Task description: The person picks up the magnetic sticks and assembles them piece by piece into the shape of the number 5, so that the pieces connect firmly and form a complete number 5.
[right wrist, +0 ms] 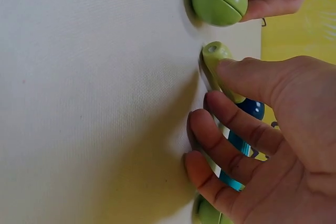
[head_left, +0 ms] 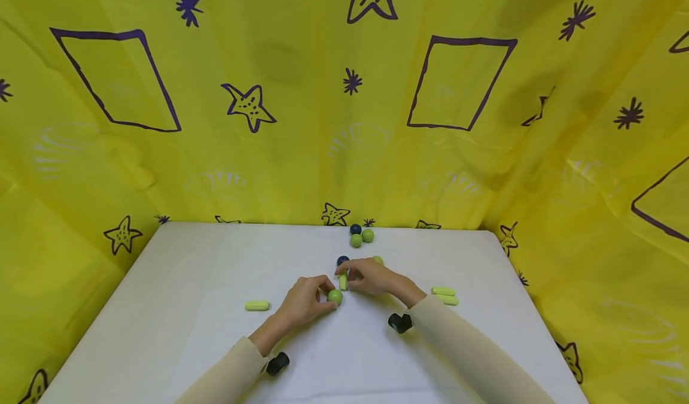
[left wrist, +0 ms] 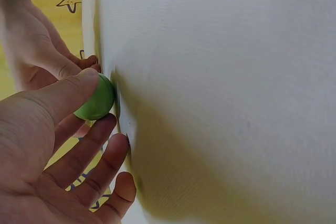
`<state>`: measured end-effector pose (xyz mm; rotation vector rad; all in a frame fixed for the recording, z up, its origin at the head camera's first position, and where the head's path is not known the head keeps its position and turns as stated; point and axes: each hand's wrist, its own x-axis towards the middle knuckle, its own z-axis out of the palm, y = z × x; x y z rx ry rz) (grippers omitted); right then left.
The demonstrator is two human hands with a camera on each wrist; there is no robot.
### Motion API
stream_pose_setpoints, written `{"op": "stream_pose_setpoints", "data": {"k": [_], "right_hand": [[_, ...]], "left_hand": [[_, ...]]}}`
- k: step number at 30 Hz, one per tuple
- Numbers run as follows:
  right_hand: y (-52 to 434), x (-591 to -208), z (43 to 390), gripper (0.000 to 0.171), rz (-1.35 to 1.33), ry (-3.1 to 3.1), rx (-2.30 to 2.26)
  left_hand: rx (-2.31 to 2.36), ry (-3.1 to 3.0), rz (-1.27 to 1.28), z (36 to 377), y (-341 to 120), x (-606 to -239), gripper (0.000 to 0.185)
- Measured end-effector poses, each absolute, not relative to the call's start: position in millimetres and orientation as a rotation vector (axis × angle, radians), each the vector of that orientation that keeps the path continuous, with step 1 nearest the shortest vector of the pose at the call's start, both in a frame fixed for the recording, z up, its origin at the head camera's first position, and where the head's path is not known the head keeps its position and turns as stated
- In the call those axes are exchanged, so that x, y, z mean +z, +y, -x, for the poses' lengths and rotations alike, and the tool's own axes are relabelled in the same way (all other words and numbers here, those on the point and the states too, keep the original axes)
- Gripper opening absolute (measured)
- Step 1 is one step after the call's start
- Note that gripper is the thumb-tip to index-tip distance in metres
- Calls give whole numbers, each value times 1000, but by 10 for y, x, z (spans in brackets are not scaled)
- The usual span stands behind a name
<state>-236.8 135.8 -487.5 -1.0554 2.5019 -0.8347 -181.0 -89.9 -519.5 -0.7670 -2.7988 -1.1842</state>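
Green ball (head_left: 335, 297) — lower middle of head view, glossy, seam groove round it — pinched between left hand (head_left: 305, 299) thumb and fingertips. Right hand (head_left: 371, 276) grips lime rod (head_left: 343, 282) just beside it, thumb against fingers; rod's near end has a hole. Dark blue ball (head_left: 343, 261) at far end — joined or merely touching, can't tell. Teal rod (right wrist: 239, 142) partly hidden behind right fingers. White tabletop (head_left: 188, 272) has a fine woven-looking texture.

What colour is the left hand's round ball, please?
Light green; the ball shows best from the right wrist.
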Motion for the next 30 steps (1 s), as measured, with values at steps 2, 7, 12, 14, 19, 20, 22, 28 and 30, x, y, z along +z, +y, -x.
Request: {"op": "stream_pose_setpoints", "data": {"k": [2, 7, 12, 14, 19, 20, 22, 28, 30], "right_hand": [[1345, -4891, 2375, 29, 1053, 2506, -822], [1322, -4913, 2393, 24, 1055, 2523, -815], [1320, -4913, 2398, 24, 1036, 2515, -851], [1325, -4903, 2397, 25, 1013, 2511, -874], [1351, -4884, 2401, 27, 951, 2501, -929], [1358, -4887, 2404, 28, 945, 2495, -941], [1373, -4899, 2413, 28, 939, 2485, -963], [1407, -4941, 2423, 28, 944, 2449, -1036], [1410, -4942, 2419, 28, 948, 2449, -1043]], "left_hand": [[-1188, -2792, 776, 1809, -903, -5200, 22], [-1179, -2783, 770, 1812, -915, -5220, 22], [-1183, -2772, 760, 1812, -921, -5231, 22], [-1186, -2768, 763, 1809, -918, -5233, 23], [-1191, -2757, 753, 1796, -906, -5241, 24], [-1192, -2754, 749, 1793, -903, -5244, 24], [-1197, -2754, 730, 1789, -896, -5248, 24], [-1226, -2750, 691, 1787, -836, -5263, 25], [-1230, -2753, 673, 1787, -798, -5269, 25]]}}
